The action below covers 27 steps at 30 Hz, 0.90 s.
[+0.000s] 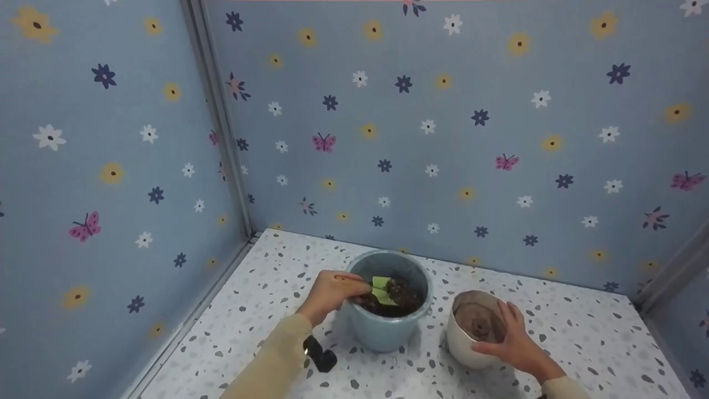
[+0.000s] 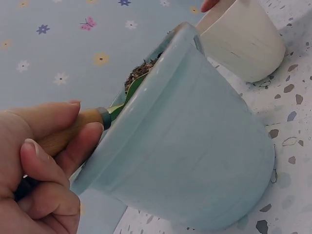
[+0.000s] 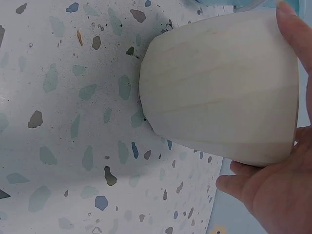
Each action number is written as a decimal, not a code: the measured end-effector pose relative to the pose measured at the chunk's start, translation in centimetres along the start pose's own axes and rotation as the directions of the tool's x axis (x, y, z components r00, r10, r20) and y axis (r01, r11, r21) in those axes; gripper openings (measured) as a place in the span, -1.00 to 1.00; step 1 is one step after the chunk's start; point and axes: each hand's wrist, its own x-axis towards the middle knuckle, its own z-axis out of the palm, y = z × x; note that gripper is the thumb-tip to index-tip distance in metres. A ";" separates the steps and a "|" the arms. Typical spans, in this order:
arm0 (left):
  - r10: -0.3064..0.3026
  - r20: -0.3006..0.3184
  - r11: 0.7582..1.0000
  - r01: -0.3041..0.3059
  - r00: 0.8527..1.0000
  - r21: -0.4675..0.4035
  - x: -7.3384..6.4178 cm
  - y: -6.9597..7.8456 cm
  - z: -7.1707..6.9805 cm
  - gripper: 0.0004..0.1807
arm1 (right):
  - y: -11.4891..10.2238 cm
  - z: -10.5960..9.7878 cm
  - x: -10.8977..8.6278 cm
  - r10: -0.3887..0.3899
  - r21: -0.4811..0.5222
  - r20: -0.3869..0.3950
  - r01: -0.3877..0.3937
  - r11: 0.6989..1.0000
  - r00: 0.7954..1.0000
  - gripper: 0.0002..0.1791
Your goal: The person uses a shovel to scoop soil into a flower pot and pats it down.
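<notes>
Nearest: your right hand [image 1: 515,344] spans the rim of an off-white, rounded, smooth-sided pot [image 1: 464,348], fingers partly spread and bent round it; it sits on the tabletop. If that grip slackens, a knock could slide or tip it. Farther in, your left hand [image 1: 332,293] has its fingers closed on the wooden handle [image 2: 70,132] of a trowel with a green blade [image 1: 381,296]. Blade's in dark, loose soil [image 1: 409,296] inside a light-blue, round, glossy pot [image 1: 383,332]. Neither hand grips that one: lever on its rim and it may rock. A jerky lift or twisted wrist would likely spill soil between the pots. Tabletop [image 1: 598,338]: white, grey-green flecks. Behind: blue walls [image 1: 471,66] printed with flowers and butterflies, grey corner strip [image 1: 222,111].
</notes>
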 end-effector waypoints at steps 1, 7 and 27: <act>-0.009 -0.004 1.000 0.009 1.000 -0.004 -0.2 -0.2 0.1 -0.56 | 0.2 0.1 -0.2 0.010 0.002 0.002 -0.010 1.000 1.000 0.34; 0.000 -0.027 1.000 0.000 1.000 -0.029 -0.4 -0.1 -0.1 -0.51 | 0.3 -0.3 -0.4 -0.038 0.007 -0.028 0.039 0.999 0.999 0.33; 0.059 0.019 0.990 -0.056 0.998 -0.127 0.6 4.3 5.0 -0.54 | -0.1 -0.1 -0.4 -0.040 0.018 -0.052 0.041 0.999 0.998 0.39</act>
